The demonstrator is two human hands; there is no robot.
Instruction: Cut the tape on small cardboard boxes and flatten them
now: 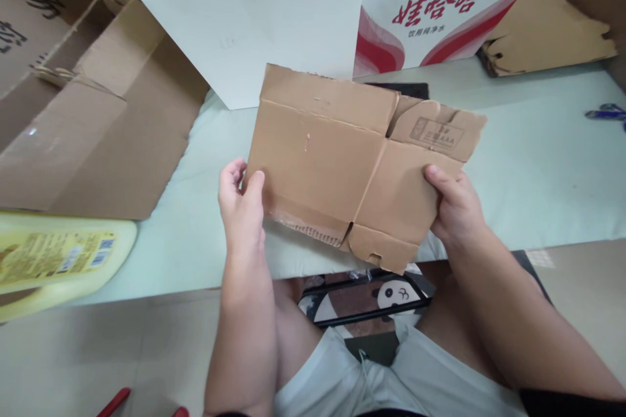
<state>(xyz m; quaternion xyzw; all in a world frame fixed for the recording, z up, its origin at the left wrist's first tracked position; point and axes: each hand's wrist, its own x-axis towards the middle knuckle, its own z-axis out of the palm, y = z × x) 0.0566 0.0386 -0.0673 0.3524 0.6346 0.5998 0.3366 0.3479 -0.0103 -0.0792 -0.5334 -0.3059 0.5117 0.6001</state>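
A flattened brown cardboard box (317,156) is held up in front of me over the pale green table, tilted down to the right. My left hand (242,199) grips its left edge, thumb on the near face and the other fingers partly hidden beside and behind it. On the opposite side my right hand (454,202) pinches the lower right edge, thumb on top and fingers out of sight behind. The cardboard has creases, slots, a torn strip along its bottom edge and a printed stamp on the upper right flap.
White cartons (288,26) stand at the back, one with red lettering. Large brown boxes (122,111) fill the left, above a yellow bottle (73,260) lying at the table edge. Another cardboard piece (552,29) and a blue object (606,112) lie right on the table (533,163).
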